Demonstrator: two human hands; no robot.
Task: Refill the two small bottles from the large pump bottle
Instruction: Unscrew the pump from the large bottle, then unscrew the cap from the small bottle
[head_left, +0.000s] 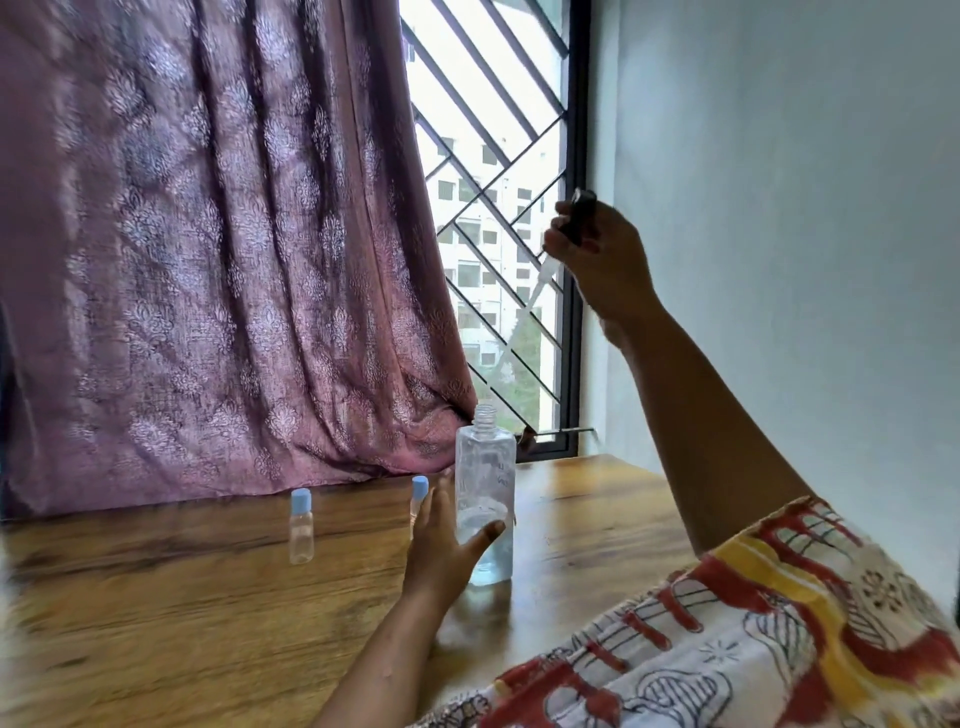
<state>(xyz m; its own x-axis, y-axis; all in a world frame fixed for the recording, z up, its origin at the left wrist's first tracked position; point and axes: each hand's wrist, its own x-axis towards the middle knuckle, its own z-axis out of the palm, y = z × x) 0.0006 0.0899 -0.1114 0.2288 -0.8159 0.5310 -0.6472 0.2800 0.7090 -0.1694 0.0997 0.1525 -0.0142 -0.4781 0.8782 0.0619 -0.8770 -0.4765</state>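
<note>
A large clear bottle (486, 483) stands upright on the wooden table (156, 597) with its neck uncovered and a little liquid at the bottom. My left hand (441, 540) wraps its lower part. My right hand (597, 254) is raised high above it and grips the dark pump head (579, 215), whose clear dip tube hangs down toward the bottle neck. Two small clear bottles with blue caps stand upright on the table: one (301, 527) to the left, the other (418, 493) partly hidden behind my left hand.
A purple patterned curtain (208, 260) hangs behind the table and touches its back edge. A barred window (498, 208) is right of it, then a white wall (779, 208). My patterned sleeve (753, 634) covers the lower right.
</note>
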